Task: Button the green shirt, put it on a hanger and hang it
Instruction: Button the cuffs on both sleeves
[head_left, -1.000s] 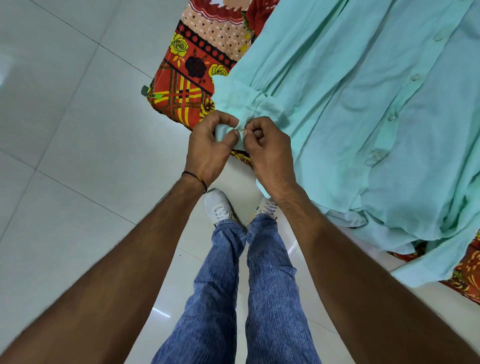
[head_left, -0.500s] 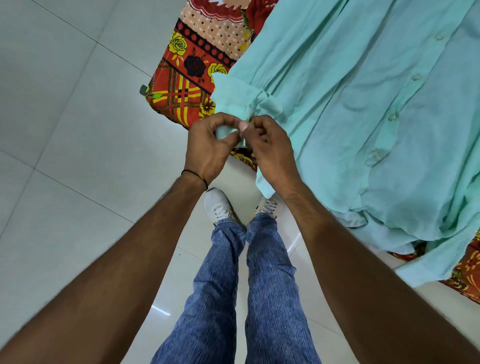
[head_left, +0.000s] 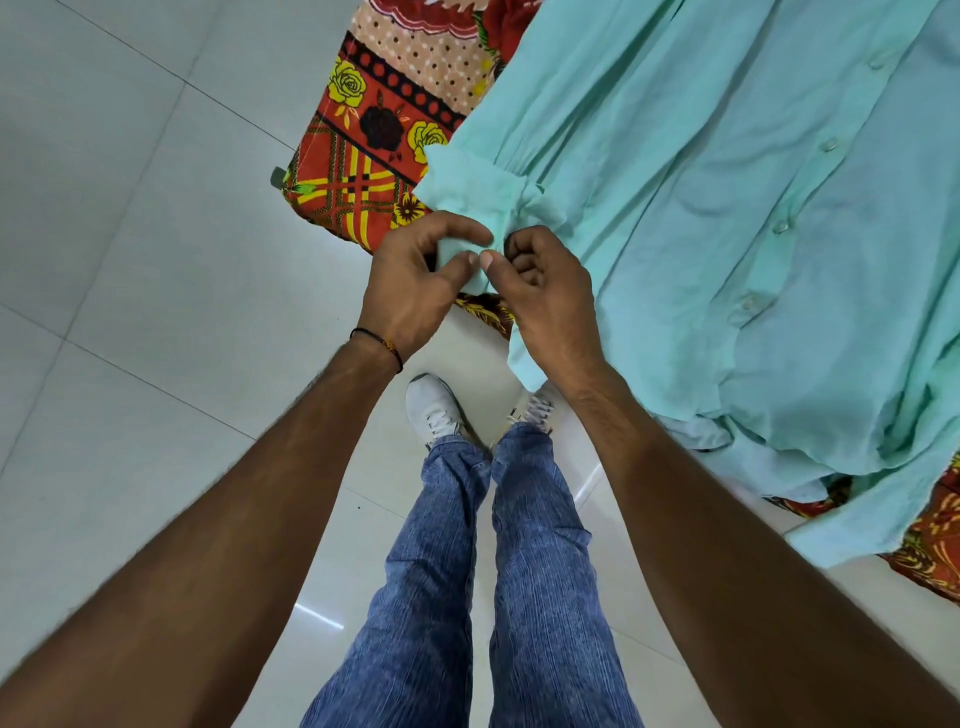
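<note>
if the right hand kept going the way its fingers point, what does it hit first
The right hand points left toward the left hand, and both already pinch the shirt cuff. It would probably meet the cuff fabric between them, then the left hand's fingertips.

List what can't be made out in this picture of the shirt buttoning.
- Cuff button, head view: the fingertips of the left hand and right hand cover it, so fastened or not is unclear.
- Green shirt collar: cut off by the top and right edges.
- Hanger: none in view.
- Patterned cloth: mostly hidden under the shirt.
</note>
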